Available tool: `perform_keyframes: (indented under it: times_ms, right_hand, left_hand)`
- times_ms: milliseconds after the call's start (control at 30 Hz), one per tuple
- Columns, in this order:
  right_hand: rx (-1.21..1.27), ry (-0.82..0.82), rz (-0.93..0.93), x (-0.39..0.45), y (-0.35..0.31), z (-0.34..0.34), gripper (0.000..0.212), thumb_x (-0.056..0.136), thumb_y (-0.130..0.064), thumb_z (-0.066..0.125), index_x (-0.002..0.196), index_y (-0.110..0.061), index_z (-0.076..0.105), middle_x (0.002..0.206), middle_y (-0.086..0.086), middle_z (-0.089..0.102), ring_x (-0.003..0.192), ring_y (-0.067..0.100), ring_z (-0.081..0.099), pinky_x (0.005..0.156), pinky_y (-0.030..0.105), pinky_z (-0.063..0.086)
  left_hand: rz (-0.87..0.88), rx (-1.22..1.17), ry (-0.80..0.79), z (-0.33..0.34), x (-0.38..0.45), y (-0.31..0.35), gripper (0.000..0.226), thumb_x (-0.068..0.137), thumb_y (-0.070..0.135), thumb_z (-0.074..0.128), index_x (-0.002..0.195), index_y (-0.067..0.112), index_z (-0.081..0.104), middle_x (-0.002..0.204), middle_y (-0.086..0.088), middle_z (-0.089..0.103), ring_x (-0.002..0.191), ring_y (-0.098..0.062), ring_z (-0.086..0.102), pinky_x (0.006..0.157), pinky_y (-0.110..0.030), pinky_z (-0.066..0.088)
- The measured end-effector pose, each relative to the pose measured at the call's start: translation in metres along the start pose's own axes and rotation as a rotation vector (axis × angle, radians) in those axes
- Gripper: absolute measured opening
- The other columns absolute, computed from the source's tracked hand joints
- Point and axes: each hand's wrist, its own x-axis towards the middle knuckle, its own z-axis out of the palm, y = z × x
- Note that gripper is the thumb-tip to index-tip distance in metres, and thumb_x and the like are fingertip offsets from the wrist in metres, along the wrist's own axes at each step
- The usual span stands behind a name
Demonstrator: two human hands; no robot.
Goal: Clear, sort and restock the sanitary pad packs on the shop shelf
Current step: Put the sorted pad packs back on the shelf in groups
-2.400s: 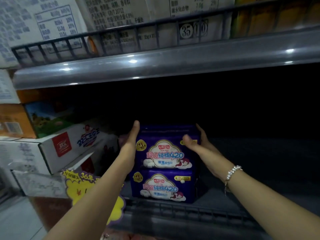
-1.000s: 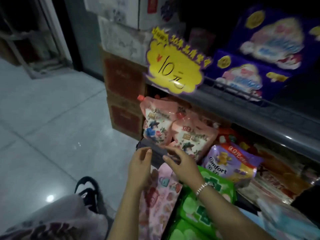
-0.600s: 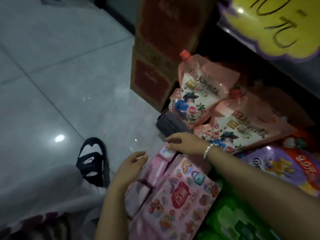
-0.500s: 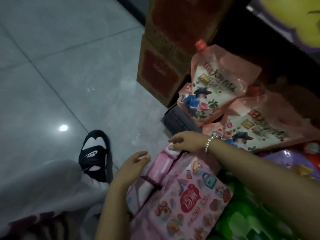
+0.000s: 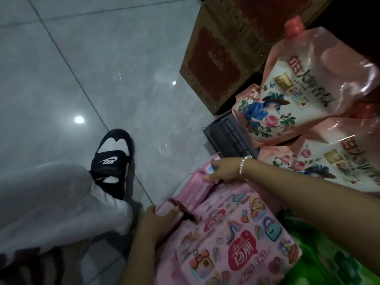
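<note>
Both hands now lower, left hand (image 5: pixel 156 220) and right hand (image 5: pixel 223 170) gripping pink pack (image 5: pixel 193 190) ends beside bare floor (image 5: pixel 123 68).

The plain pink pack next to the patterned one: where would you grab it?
Probably by its two short ends, from above. The plain pink pack lies long and flat, and the right hand already grips its far end, the left hand its near end.

Bare tiled floor (image 5: pixel 86 64) lies open left of the pink pad pack (image 5: pixel 232 239). Spouted pouches (image 5: pixel 298 89) and a cardboard box (image 5: pixel 224 56) crowd beyond it; a green pack (image 5: pixel 329 262) presses at its right.
</note>
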Motion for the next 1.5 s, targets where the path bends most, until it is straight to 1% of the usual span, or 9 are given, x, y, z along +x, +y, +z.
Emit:
perform_keyframes:
  times_ms: [267,533,633,733,833,967,1133,1267,1500]
  right_hand:
    - [0.008,-0.02,-0.1,-0.005,0.015,-0.004,0.077,0.092,-0.049,0.057,0.153,-0.015,0.024,0.156,0.001,0.031,0.14,0.015,0.035,0.114,0.025,0.026]
    - [0.011,0.178,-0.24,0.016,-0.021,-0.004,0.054,0.082,-0.036,0.075,0.131,-0.02,0.06,0.121,0.004,0.066,0.104,0.018,0.062,0.074,0.015,0.037]
    - [-0.021,0.185,-0.251,0.031,-0.029,0.004,0.05,0.077,-0.035,0.08,0.124,-0.022,0.066,0.086,-0.004,0.065,0.073,0.009,0.057,0.057,0.011,0.035]
    - [-0.039,0.21,-0.247,0.044,-0.032,0.012,0.047,0.069,-0.039,0.085,0.111,-0.022,0.072,0.082,-0.01,0.051,0.08,0.015,0.06,0.07,0.023,0.046]
    - [-0.054,0.245,-0.281,0.049,-0.032,0.013,0.037,0.069,-0.035,0.085,0.099,-0.017,0.072,0.093,-0.002,0.062,0.087,0.016,0.059,0.071,0.022,0.041]
    - [-0.035,0.267,-0.292,0.051,-0.029,0.01,0.025,0.069,-0.026,0.086,0.078,-0.02,0.063,0.075,-0.007,0.06,0.071,0.009,0.054,0.057,0.018,0.036]
    - [-0.06,0.293,-0.349,0.052,-0.03,0.014,0.013,0.076,-0.016,0.081,0.077,-0.01,0.069,0.061,-0.013,0.054,0.057,0.003,0.05,0.053,0.018,0.036]
    - [-0.057,0.299,-0.381,0.056,-0.032,0.012,0.012,0.079,-0.015,0.078,0.083,-0.006,0.071,0.065,-0.013,0.051,0.067,0.009,0.051,0.065,0.02,0.036]
    - [-0.061,0.273,-0.391,0.058,-0.031,0.009,0.018,0.082,-0.018,0.076,0.092,-0.005,0.071,0.075,-0.005,0.055,0.078,0.011,0.051,0.056,0.018,0.033]
  left_hand:
    - [0.012,-0.241,0.192,-0.005,0.014,0.003,0.066,0.072,0.025,0.084,0.127,0.002,0.057,0.113,-0.019,0.065,0.097,-0.03,0.062,0.088,-0.039,0.052]
    - [-0.061,-0.446,0.353,0.011,0.0,-0.008,0.08,0.063,0.034,0.089,0.128,0.008,0.052,0.114,-0.017,0.063,0.099,-0.033,0.061,0.09,-0.046,0.052]
    - [-0.135,-0.526,0.393,0.011,-0.002,-0.009,0.085,0.058,0.034,0.092,0.127,0.003,0.053,0.117,-0.018,0.062,0.104,-0.034,0.061,0.092,-0.042,0.051]
    - [-0.181,-0.526,0.369,0.01,-0.004,-0.008,0.082,0.054,0.039,0.093,0.12,0.004,0.059,0.115,-0.019,0.064,0.104,-0.032,0.063,0.092,-0.04,0.051]
    - [-0.227,-0.631,0.354,0.01,-0.001,-0.011,0.078,0.038,0.047,0.094,0.1,0.014,0.06,0.103,-0.018,0.067,0.093,-0.032,0.067,0.088,-0.045,0.054]
    - [-0.341,-0.957,0.235,0.01,0.003,-0.018,0.054,0.066,0.015,0.087,0.108,-0.01,0.064,0.099,-0.028,0.067,0.083,-0.037,0.067,0.074,-0.044,0.056]
    - [-0.35,-1.114,0.215,0.004,0.002,-0.017,0.033,0.092,0.013,0.062,0.118,-0.007,0.057,0.081,-0.019,0.059,0.068,-0.032,0.056,0.056,-0.038,0.053]
    - [-0.366,-1.239,0.215,0.002,0.001,-0.013,0.035,0.093,0.02,0.062,0.12,-0.001,0.057,0.086,-0.019,0.06,0.077,-0.034,0.058,0.078,-0.048,0.05]
    - [-0.337,-1.246,0.302,0.003,0.003,-0.022,0.028,0.086,0.027,0.071,0.101,0.004,0.065,0.094,-0.021,0.067,0.078,-0.035,0.064,0.074,-0.046,0.056]
